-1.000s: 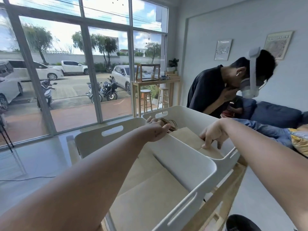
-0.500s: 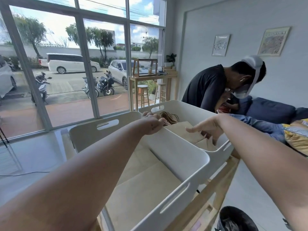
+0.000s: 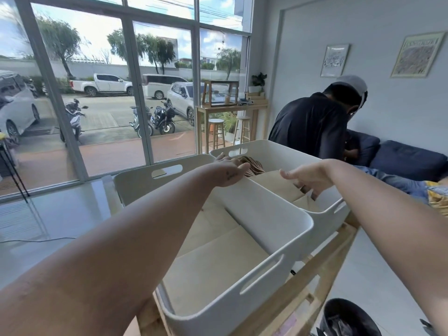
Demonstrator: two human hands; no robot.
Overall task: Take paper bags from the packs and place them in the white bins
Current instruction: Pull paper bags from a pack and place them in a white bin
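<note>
Two white bins stand side by side on a wooden rack. The near bin (image 3: 274, 267) holds flat brown paper bags (image 3: 218, 260). Inside the far bin (image 3: 278, 151) lie more paper bags (image 3: 274, 181), their twisted handles (image 3: 253, 164) bunched at the far end. My left hand (image 3: 230, 170) rests on the rim between the bins, its fingers reaching to the handles, fingertips hidden. Over the far bin's right side hovers my right hand (image 3: 309, 177), thumb out and fingers pointing down onto the bags' edge, gripping nothing visible.
The wooden rack (image 3: 324, 270) runs under the bins. A person in a dark shirt (image 3: 308, 122) bends over a blue sofa (image 3: 407, 158) just behind. A black pail (image 3: 349, 318) sits on the floor at bottom right. Glass windows fill the left.
My right hand lifted off the flat bag in the far bin and shifted toward the bin's right wall. My left hand stayed at the handles. The person behind turned further away.
</note>
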